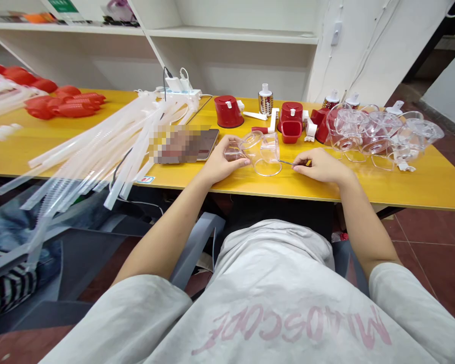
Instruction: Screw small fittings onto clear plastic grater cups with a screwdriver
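Observation:
My left hand [226, 159] is closed around one side of a clear plastic part [267, 169] with several round, cup-like openings. The part is held at the table's front, and I cannot tell whether it rests on the surface. From the right, my right hand [319, 165] pinches a thin dark metal rod-like tool [286, 162]. Its tip meets the right side of the clear part. The tool's handle end is hidden in my fingers. Just behind the clear part are a small red square cup [291, 131] and a red-handled piece [260, 130].
Stacked clear parts [382, 131] stand at the right. Red pots [228, 112] and a gold perforated cylinder [266, 102] line the back. Leftward are a phone [208, 144], long translucent tubes [98, 136] overhanging the yellow table's [311, 191] edge, a power strip [180, 93] and red ribbed pieces [66, 102].

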`<state>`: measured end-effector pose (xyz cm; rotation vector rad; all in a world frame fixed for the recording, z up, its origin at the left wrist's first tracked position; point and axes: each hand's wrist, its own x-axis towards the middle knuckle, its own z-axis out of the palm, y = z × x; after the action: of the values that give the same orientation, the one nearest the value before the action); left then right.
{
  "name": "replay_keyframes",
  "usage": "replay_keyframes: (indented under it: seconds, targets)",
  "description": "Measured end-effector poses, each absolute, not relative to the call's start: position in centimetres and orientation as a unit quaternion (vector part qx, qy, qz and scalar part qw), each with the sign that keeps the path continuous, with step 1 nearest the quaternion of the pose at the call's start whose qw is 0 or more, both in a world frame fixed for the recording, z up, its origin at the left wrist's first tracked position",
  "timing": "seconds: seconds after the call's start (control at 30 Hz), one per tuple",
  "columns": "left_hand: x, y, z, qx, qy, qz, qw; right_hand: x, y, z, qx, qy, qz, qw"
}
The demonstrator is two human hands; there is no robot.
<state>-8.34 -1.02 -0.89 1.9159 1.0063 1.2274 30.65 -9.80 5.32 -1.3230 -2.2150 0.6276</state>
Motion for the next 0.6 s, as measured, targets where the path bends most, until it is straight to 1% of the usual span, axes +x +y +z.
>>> replay_keyframes:
  seconds: [0.3, 0.4, 0.6]
  targets:
    - [-8.05, -1.49, -0.45, 0.728, 0.375, 0.469, 0.332, 30.58, -9.68, 5.19, -0.483, -0.812, 0.242, 0.222]
    - [-8.12, -1.46, -0.43, 0.727, 0.382, 0.466, 0.330, 30.43, -9.56, 5.16, -0.474, -0.812, 0.251, 0.231]
    - [-8.24, -1.48, -0.40, 0.730, 0.387, 0.466, 0.317, 30.10, -9.75, 5.01, -0.473, -0.810, 0.229, 0.261]
